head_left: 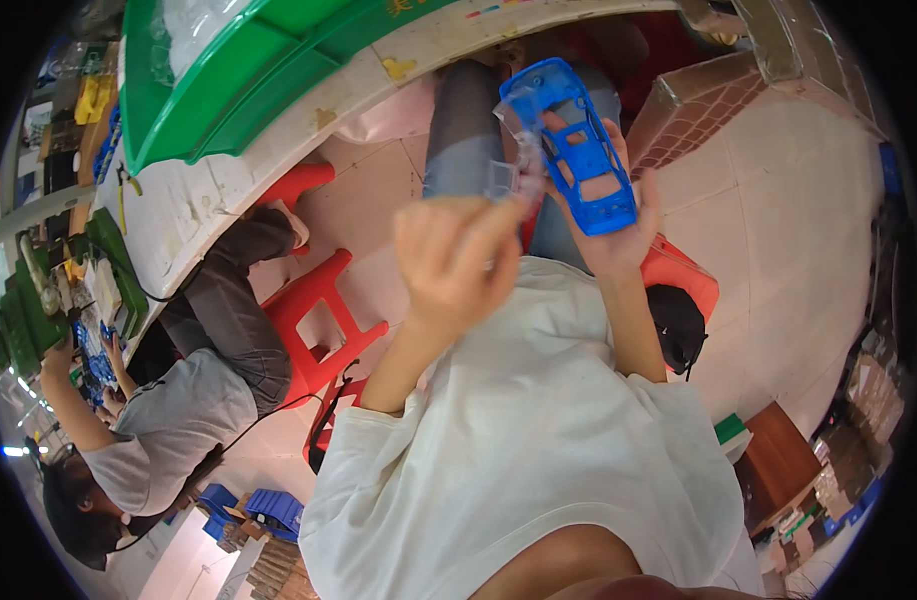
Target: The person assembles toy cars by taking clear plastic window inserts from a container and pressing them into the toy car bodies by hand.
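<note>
A blue toy car body shell with open window gaps rests in my right hand, whose fingers wrap round its underside and edge, over my lap. Just left of it is my left hand, blurred by motion, its fingers curled together. At those fingertips a clear plastic car window piece is pinched. This piece lies close along the shell's left side; whether the two touch I cannot tell.
A green bin holding clear plastic stands on the worn white table, with pliers nearby. A co-worker sits at left near a red stool. A brown taped carton stands at right.
</note>
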